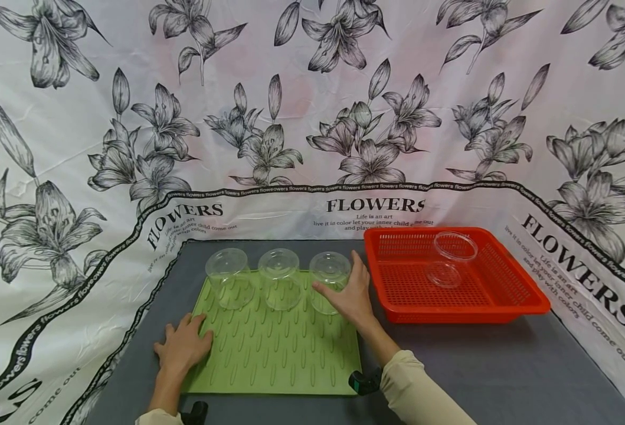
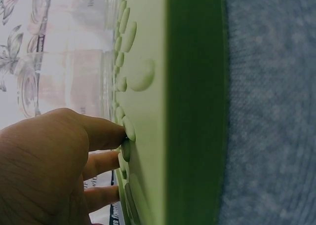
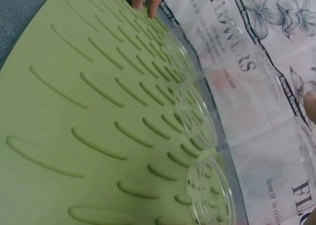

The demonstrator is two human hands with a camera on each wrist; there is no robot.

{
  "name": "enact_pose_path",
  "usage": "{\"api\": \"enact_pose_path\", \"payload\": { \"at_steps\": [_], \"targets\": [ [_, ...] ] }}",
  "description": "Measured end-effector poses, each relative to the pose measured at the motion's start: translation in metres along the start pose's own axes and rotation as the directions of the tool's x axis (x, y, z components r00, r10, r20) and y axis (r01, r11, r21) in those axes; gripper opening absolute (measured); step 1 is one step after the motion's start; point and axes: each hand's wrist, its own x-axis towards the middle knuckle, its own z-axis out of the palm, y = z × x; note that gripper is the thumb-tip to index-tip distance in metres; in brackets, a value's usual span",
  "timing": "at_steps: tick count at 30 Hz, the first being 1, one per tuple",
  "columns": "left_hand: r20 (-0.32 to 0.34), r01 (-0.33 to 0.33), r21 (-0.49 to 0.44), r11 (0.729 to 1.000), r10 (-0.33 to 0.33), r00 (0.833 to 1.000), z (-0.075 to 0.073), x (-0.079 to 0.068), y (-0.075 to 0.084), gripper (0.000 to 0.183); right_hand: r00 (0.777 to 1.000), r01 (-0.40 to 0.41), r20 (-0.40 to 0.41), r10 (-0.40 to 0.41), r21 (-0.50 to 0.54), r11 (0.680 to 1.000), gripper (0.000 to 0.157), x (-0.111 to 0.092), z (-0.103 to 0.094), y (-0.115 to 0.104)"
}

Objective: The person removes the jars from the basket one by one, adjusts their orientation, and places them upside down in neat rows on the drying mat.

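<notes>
Three clear plastic cups stand in a row along the far side of a green ridged mat [image 1: 270,366]: a left cup [image 1: 231,283], a middle cup [image 1: 279,280] and a right cup [image 1: 323,301]. My right hand [image 1: 352,295] holds the right cup, thumb at its near left side and fingers along its right side. In the right wrist view, that cup [image 3: 266,178] stands on the mat between two fingertips at the frame's edge. At the mat's left edge rests my left hand [image 1: 182,345], its fingers spread and the thumb on the ridges.
A red plastic basket [image 1: 466,317] with perforated walls stands right of the mat, close to my right hand. Inside it is another clear cup [image 1: 455,248]. The grey tabletop [image 1: 450,366] meets a white flower-printed cloth [image 1: 280,218] at the back and sides.
</notes>
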Motion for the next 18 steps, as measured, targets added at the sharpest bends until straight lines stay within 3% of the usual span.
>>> {"api": "enact_pose_path", "payload": {
  "at_steps": [7,18],
  "targets": [
    [0.025,0.013,0.001,1.0,-0.013,1.0,0.004,0.004,-0.002,0.058,0.997,0.067,-0.049,-0.066,0.021,0.998,0.112,0.003,-0.012,-0.002],
    [0.047,0.016,0.007,1.0,-0.016,0.999,0.0,0.005,-0.002,0.06,0.986,0.117,-0.132,-0.106,0.08,0.99,0.105,0.014,-0.036,-0.001]
  ]
}}
